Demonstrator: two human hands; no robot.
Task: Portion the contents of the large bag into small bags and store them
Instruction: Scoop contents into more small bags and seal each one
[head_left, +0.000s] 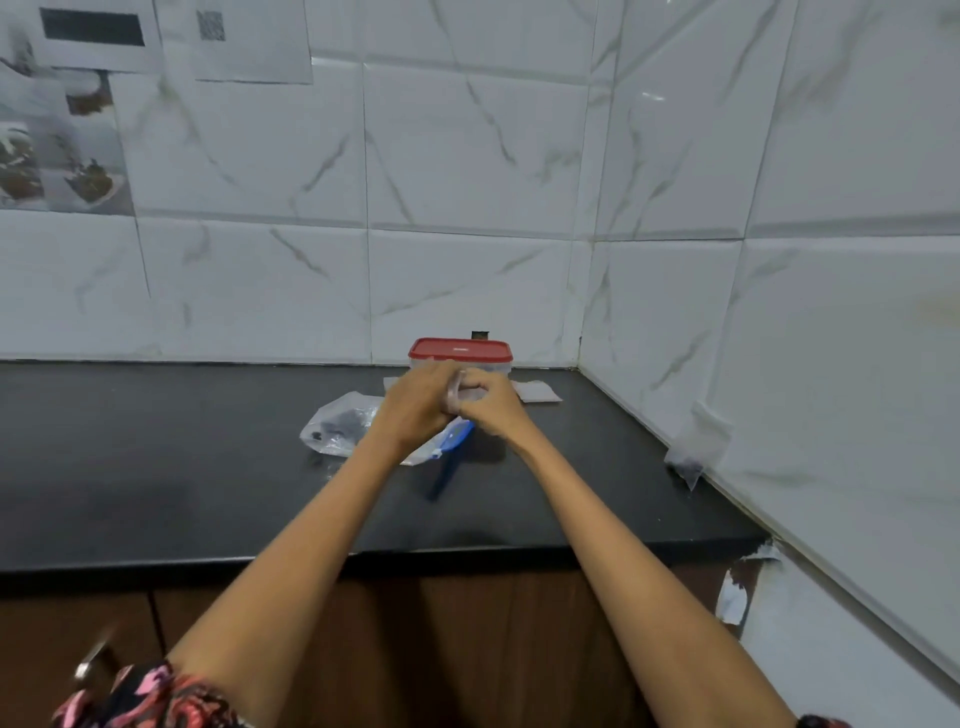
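Both hands (457, 400) pinch a small bag (457, 393) above the open counter (156, 441).

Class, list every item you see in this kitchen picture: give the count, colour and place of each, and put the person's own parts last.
Container: one, clear with a red lid, at the back of the counter against the wall.
Large bag: one, clear with dark contents, lying left of the hands.
Blue scoop: one, on the counter under the hands.
Flat small bags: grey-clear, count unclear, right of the container.
Small bag: one, clear, against the right wall.
Counter: one, black.
Papers: several, printed, on the left wall.
Left hand: one, grip closed around something pale, item unclear.
Right hand: one, touching the left, also curled.
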